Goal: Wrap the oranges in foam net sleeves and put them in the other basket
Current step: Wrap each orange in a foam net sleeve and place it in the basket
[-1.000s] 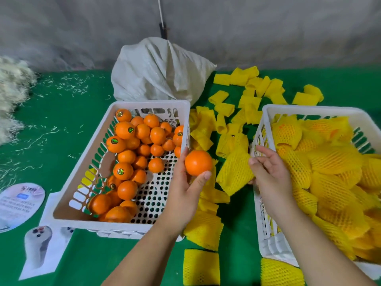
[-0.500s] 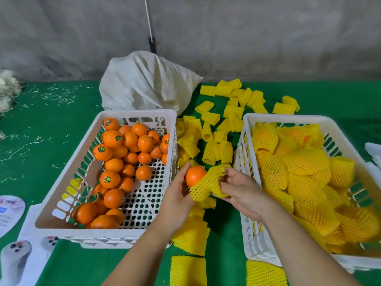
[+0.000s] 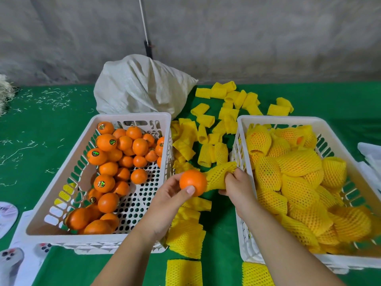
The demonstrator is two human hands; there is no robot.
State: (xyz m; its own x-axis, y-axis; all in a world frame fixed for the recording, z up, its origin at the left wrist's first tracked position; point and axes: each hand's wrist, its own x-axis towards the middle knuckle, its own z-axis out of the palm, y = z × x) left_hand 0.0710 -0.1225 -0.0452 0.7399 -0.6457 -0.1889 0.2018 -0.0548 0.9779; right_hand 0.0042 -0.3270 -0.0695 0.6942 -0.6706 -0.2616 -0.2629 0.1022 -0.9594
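My left hand holds a bare orange between thumb and fingers, above the gap between the two baskets. My right hand grips a yellow foam net sleeve whose open end touches the orange's right side. The left white basket holds several unwrapped oranges. The right white basket is filled with several oranges wrapped in yellow sleeves.
Loose yellow sleeves are scattered on the green table between and behind the baskets, and more lie near the front edge. A white sack stands behind the left basket. Printed papers lie at the front left.
The view has shifted a little. The sleeve, bunched under the orange half a second ago, is now pulled out to the right by my right hand, with its mouth at the orange's side.
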